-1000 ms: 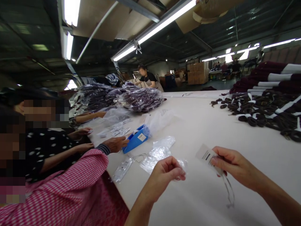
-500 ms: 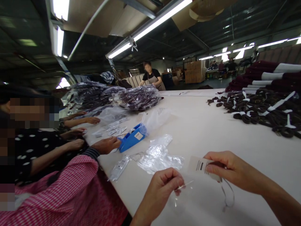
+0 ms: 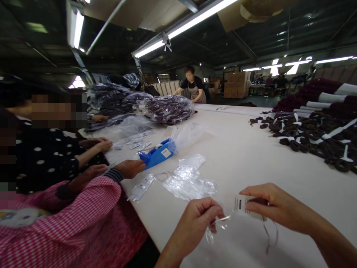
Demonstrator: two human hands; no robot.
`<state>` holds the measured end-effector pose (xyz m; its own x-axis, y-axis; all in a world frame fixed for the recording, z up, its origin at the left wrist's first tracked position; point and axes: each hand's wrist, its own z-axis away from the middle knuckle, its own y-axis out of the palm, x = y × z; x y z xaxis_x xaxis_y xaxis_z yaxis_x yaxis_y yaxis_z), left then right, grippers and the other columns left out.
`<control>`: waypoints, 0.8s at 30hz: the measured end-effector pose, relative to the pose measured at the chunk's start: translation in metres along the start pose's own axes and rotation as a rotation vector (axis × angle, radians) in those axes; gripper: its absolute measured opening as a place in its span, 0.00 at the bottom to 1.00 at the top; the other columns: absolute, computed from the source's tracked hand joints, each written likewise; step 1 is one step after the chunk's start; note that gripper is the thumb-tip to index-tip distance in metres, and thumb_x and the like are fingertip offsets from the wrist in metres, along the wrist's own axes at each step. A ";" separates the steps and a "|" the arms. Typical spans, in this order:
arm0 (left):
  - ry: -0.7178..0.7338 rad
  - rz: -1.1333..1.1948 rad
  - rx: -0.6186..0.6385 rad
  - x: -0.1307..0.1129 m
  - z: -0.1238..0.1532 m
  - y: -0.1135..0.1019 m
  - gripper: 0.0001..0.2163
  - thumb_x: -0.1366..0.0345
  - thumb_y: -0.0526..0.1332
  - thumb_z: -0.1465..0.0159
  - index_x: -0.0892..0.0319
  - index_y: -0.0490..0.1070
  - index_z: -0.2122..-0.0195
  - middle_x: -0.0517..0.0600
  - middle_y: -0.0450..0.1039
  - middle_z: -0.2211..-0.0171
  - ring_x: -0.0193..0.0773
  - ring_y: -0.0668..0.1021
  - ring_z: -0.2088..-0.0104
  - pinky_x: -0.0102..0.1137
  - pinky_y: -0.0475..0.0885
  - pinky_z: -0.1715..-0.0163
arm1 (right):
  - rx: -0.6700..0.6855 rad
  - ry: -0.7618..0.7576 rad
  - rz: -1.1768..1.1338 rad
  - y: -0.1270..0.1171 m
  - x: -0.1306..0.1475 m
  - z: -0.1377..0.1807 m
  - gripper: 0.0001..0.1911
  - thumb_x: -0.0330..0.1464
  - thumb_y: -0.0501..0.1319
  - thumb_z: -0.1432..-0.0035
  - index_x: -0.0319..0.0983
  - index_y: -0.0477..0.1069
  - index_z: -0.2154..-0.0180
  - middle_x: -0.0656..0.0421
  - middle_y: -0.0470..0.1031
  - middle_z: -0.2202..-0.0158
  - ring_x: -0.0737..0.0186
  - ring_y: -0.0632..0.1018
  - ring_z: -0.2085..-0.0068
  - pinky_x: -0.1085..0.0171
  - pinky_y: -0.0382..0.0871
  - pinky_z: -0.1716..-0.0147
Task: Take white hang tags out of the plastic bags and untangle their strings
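My left hand (image 3: 199,217) is closed in a pinch on the edge of a small clear plastic bag (image 3: 216,227) just above the white table (image 3: 251,156). My right hand (image 3: 272,206) pinches a white paper tag (image 3: 242,204) with a dark printed barcode; a thin cord loop (image 3: 269,236) hangs from the tag under that hand. The tag's end sits at the bag's mouth, between my two hands. A loose heap of clear plastic bags (image 3: 188,180) lies on the table a little beyond my left hand.
A blue holder (image 3: 157,153) lies near a co-worker's hand (image 3: 129,168) at the left. People in a pink checked sleeve (image 3: 75,219) and a dotted top sit along the left edge. Bagged dark goods (image 3: 164,108) are piled far left, dark coiled cords (image 3: 309,136) at right.
My hands have come closer together, and the tag has moved down and left to the mouth of the clear bag. The camera view shifted slightly.
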<state>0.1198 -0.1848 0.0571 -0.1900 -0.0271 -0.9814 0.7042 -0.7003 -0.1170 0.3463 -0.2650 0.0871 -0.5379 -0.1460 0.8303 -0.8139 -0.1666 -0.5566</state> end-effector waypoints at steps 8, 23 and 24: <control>0.007 0.047 -0.066 0.015 0.000 0.005 0.08 0.65 0.61 0.42 0.62 0.78 0.70 0.47 0.75 0.75 0.30 0.70 0.76 0.25 0.65 0.73 | -0.091 0.081 -0.040 -0.005 -0.006 0.001 0.13 0.41 0.58 0.40 0.41 0.77 0.63 0.60 0.76 0.71 0.59 0.74 0.68 0.67 0.68 0.72; -0.008 -0.011 -0.144 0.011 0.011 0.003 0.04 0.67 0.65 0.46 0.61 0.74 0.77 0.44 0.73 0.77 0.31 0.71 0.73 0.25 0.63 0.72 | -0.003 0.087 0.008 -0.009 -0.003 0.005 0.14 0.38 0.56 0.37 0.41 0.75 0.55 0.60 0.77 0.66 0.58 0.75 0.62 0.69 0.69 0.67; -0.010 -0.003 -0.143 0.010 0.012 0.003 0.04 0.68 0.65 0.47 0.61 0.74 0.77 0.44 0.73 0.77 0.31 0.71 0.73 0.25 0.63 0.72 | -0.002 0.082 0.009 -0.009 -0.002 0.006 0.13 0.38 0.56 0.37 0.41 0.75 0.54 0.60 0.77 0.66 0.58 0.75 0.62 0.69 0.69 0.67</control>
<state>0.1116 -0.1953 0.0486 -0.1988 -0.0328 -0.9795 0.7936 -0.5919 -0.1413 0.3565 -0.2689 0.0902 -0.5614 -0.0672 0.8248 -0.8093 -0.1636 -0.5641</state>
